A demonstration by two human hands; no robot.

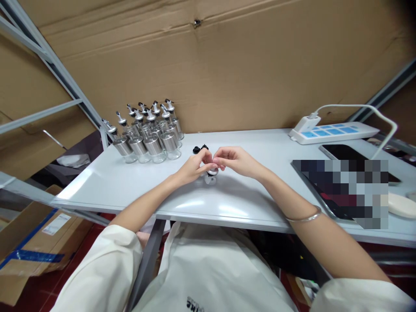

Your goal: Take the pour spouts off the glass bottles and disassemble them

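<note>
My left hand [195, 167] and my right hand [239, 161] meet fingertip to fingertip over the middle of the table. A small silver pourer spout [212, 171] shows just under the fingertips, its upper part covered by them. My left hand is closed, thumb and fingers pinched at this spout. On my right hand the thumb and fingers are pinched together at the same spot; what is between them is hidden. A small whitish clear piece [210, 180] sits right below the spout. Small black parts [196, 150] lie on the table just beyond my left hand.
Several glass-and-steel bottles [152, 147], many with pourer spouts, stand together at the back left of the white table [113, 182]. On the right are a power strip [338, 132] with a plugged-in white charger [307, 123], a phone [341, 152] and a blurred-out dark device [312, 186]. Cardboard [227, 65] rises behind.
</note>
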